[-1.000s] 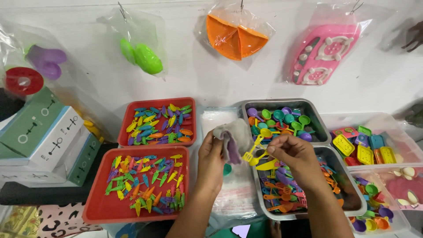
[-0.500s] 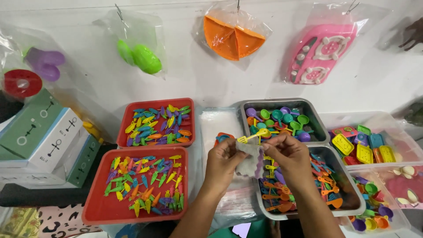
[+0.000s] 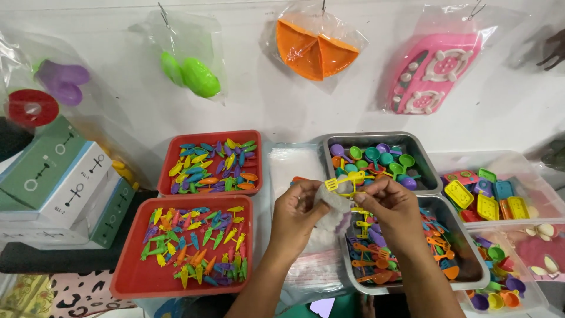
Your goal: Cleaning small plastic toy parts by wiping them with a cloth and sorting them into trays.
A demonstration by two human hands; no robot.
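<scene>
My left hand (image 3: 296, 213) pinches the mouth of a small clear plastic bag (image 3: 331, 219) that hangs between both hands. My right hand (image 3: 393, 207) grips a bunch of small yellow toy utensils (image 3: 344, 186), a spatula and spoons, with their ends at the bag's opening. Both hands hover over a stack of flat clear bags (image 3: 294, 168) and the near metal tray (image 3: 471, 259) of mixed toy spatulas.
A far metal tray (image 3: 421, 150) holds coloured toy spoons. Two red trays (image 3: 168, 159) (image 3: 138, 277) at left hold small toy carrots and corn. Clear bins (image 3: 518, 162) of toy pans stand at right, boxes (image 3: 56, 176) at left, bagged toys (image 3: 312, 50) on the wall.
My right hand lowered the yellow utensils toward the bag's mouth. The bag now hangs lower between the hands, which have drawn a little closer together.
</scene>
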